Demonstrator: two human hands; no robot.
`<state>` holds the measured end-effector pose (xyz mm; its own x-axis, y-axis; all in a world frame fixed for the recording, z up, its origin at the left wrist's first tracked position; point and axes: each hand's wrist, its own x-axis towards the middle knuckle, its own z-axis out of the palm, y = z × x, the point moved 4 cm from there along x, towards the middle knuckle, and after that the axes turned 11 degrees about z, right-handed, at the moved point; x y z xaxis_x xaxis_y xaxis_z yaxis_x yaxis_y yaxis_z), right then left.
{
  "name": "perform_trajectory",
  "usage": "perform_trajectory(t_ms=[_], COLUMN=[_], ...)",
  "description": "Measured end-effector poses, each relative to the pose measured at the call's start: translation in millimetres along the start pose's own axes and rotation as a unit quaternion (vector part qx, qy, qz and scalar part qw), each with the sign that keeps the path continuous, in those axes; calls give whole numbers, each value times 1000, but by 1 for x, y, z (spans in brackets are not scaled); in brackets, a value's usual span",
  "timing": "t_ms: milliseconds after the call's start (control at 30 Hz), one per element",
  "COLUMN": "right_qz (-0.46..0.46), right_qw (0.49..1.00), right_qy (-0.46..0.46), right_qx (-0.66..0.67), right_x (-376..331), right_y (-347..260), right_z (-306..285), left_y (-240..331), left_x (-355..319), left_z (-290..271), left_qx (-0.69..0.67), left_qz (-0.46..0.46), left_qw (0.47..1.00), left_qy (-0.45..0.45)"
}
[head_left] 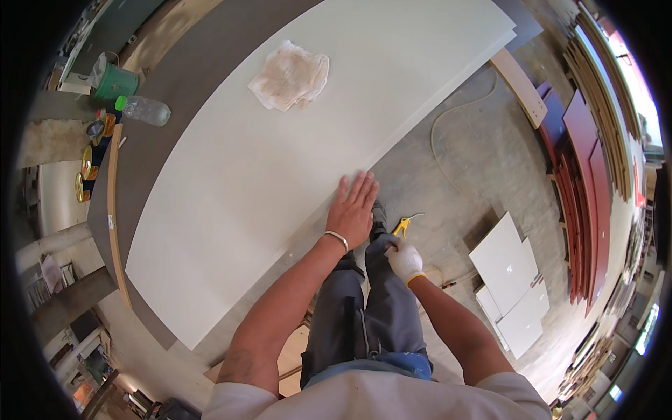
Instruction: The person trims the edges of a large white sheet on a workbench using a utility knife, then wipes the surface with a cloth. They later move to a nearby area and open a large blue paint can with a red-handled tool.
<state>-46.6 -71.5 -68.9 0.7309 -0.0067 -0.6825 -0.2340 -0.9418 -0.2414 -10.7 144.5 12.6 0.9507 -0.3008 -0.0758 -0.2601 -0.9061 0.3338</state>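
Left hand (352,213): bare, palm down, its fingers (359,186) straight and slightly spread, lying flat at the panel's near edge and gripping nothing; a pale bracelet (337,240) circles the wrist.
White panel (266,168): under the left fingers, stretching ahead of them and off to their left; a second pale edge shows along its right side.
Right hand (405,262): white-gloved, fingers bent against the grey trouser leg (393,301); from above I cannot tell whether they grip the fabric or something hidden.
Yellow tool (402,226): just beyond the right fingers, its thin nozzle pointing away to the right.
Stained cloth (290,75): crumpled on the panel, ahead and left of the left fingers.
Table (196,70): dark, beneath the panel, showing past it to the left of the fingers.
Clear bottle (148,111): green-capped, on its side on the table, well left of the left fingers.
White boards (509,269): on the floor (462,147), right of the gloved fingers.
Red boards (579,210): stacked farther right.
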Motion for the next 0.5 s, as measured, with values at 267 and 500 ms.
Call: perform_trajectory(t_ms=[267,500], right_qz=[124,83], right_qw=[945,855], right_qy=[-88,-74], right_qx=[291,506], right_x=[64,114], right_y=[-11,-33], right_z=[-48,-108], left_y=[-36,15], left_x=[96,80], left_z=[-25,14], left_qx=[-20,-59], left_qz=[-104,53], left_qw=[987,995], left_qy=[123,63])
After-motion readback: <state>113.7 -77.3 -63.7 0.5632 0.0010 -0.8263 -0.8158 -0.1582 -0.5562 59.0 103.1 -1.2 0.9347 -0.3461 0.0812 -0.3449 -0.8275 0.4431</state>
